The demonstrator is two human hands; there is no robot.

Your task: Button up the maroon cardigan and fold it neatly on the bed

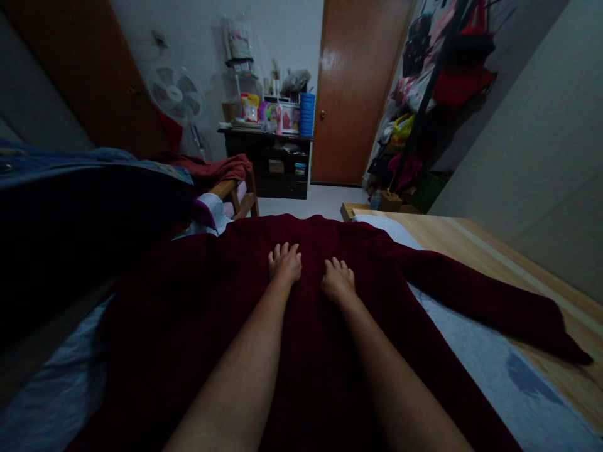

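Dark red garment (308,339) lies spread over a pale cloth (487,345), its body filling the space in front of the person. Left hand (285,262) rests palm down near the garment's far edge, open, fingers spread and pointing away; it grips nothing that shows. Right hand (338,279) rests just beside it, also open but with fingers more bent; no clear fold of cloth between them. Spread contact like this probably serves to press or steady the fabric rather than lift it, two hands side by side sharing the load across the middle. Both forearms reach straight out over the garment, which puts the hands at its far part. One sleeve (490,295) runs out to the right, past the pale cloth and onto the wooden surface (447,229); laid outward, it keeps clear of the body panel and leaves that part open to the palms. The other sleeve cannot be made out in the dim light. Pale cloth sits between garment and wood along the right side, perhaps as a softer layer beneath. Dark fabric (80,245) bulks up at the left, close by the garment; the shadow there hides where one ends and the other begins.
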